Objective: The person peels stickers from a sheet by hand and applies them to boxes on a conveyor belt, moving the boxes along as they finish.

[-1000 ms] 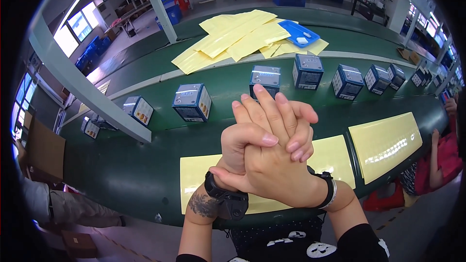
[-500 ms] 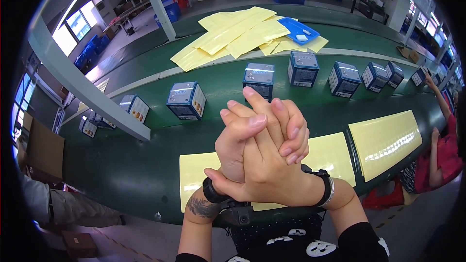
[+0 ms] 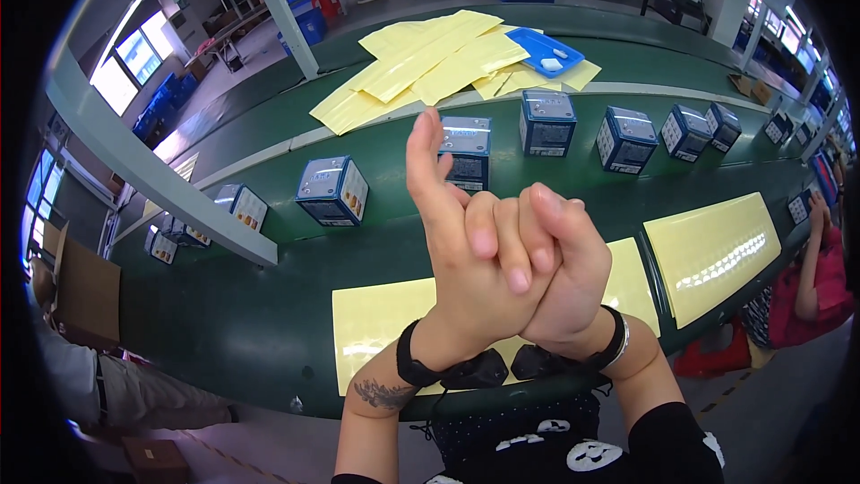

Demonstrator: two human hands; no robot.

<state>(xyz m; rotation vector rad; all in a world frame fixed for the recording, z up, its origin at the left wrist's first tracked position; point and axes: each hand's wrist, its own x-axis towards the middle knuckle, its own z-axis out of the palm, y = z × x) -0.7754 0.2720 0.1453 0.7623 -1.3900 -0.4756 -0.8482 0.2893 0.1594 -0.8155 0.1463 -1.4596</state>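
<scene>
In front of me, above the green conveyor belt, my two hands are clasped together with nothing else seen in them. My left hand has its fingers folded into the right one, with one finger pointing up and away. My right hand closes around it from the right, its thumb side uppermost. Below them a glossy yellow sheet lies at the near edge, partly hidden by my wrists. Just beyond the hands stands a blue-and-grey wrapped box, partly covered by my raised finger.
More boxes form a row along the green belt. At right lies another yellow sheet. Across the belt, yellow sheets are piled beside a blue tray. A grey post slants at left. A co-worker's hand touches a box at far right.
My hands have turned within their clasp: the left fingers now fold into the right hand, one sticking up. Most boxes appear slightly further left. The co-worker's hand has come nearer with a box.
</scene>
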